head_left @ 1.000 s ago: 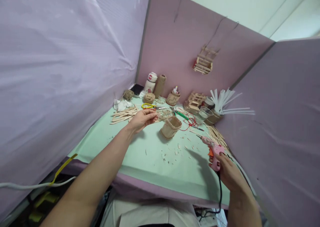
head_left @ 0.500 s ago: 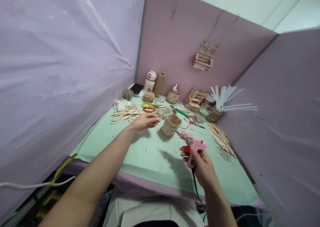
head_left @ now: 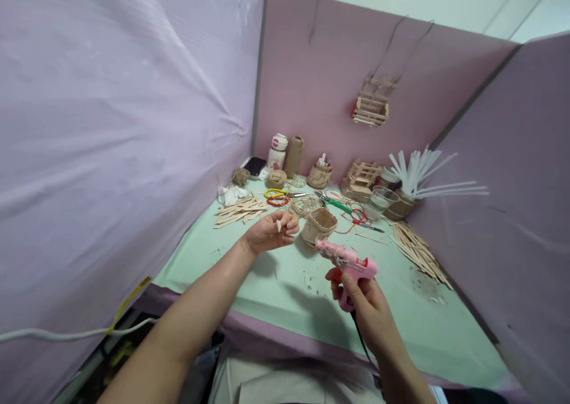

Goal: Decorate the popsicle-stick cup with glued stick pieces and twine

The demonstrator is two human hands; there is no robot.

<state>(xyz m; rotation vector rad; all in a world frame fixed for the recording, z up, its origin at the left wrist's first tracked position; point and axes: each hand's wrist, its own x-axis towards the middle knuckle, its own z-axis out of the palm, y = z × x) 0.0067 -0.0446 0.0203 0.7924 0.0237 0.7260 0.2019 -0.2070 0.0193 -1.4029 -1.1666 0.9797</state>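
My right hand (head_left: 360, 291) is wrapped round the handle of a pink hot glue gun (head_left: 345, 255), its nozzle pointing left and up. Just beyond that nozzle stands a small wooden container (head_left: 319, 226) made of craft sticks, open at the top and hollow. My left hand (head_left: 272, 232) is left of the container, pinching a small pointed piece of wood (head_left: 279, 226) between thumb and fingers. A black cord (head_left: 363, 338) runs down from the glue gun.
Craft sticks lie in piles at left (head_left: 243, 210) and right (head_left: 418, 252). Behind are scissors (head_left: 282, 195), green-handled pliers (head_left: 336, 204), red cord (head_left: 358, 214) and twine balls (head_left: 276, 179). White glue sticks (head_left: 418, 175) stand at the back right. A wooden stick basket (head_left: 371, 107) hangs on the wall.
My left hand has turned, so the small wood piece now shows by the thumb. The glue gun remains in my right hand near the container. The whole view has shifted.
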